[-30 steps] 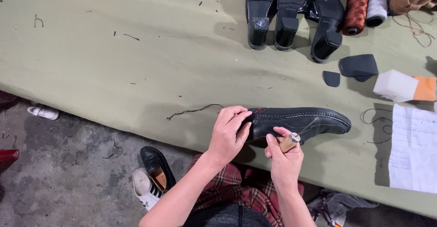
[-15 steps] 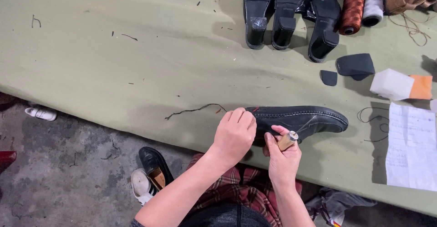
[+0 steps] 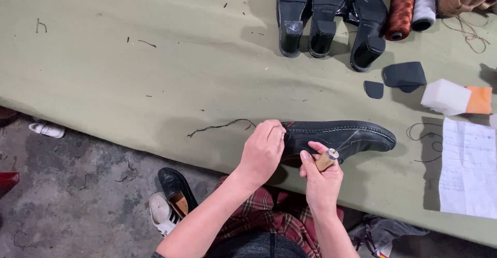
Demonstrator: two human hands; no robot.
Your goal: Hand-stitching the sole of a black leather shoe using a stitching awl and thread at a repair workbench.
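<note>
A black leather shoe (image 3: 341, 136) lies on its side at the near edge of the olive-green table (image 3: 155, 71). My left hand (image 3: 262, 149) grips the shoe's heel end. My right hand (image 3: 319, 178) holds a wooden-handled awl (image 3: 327, 159), whose thin metal tip points up against the side of the shoe. A dark thread (image 3: 220, 127) trails left from the heel across the table.
Three black heeled shoes (image 3: 326, 20) lie sole-up at the back, beside thread spools (image 3: 406, 9). Black rubber heel pieces (image 3: 401, 77), a white and orange block (image 3: 455, 97) and a sheet of paper (image 3: 468, 167) sit right. Shoes (image 3: 173, 201) lie on the concrete floor.
My left hand has shifted slightly on the heel and the trailing thread has moved a little; the right hand keeps the awl at the shoe's side.
</note>
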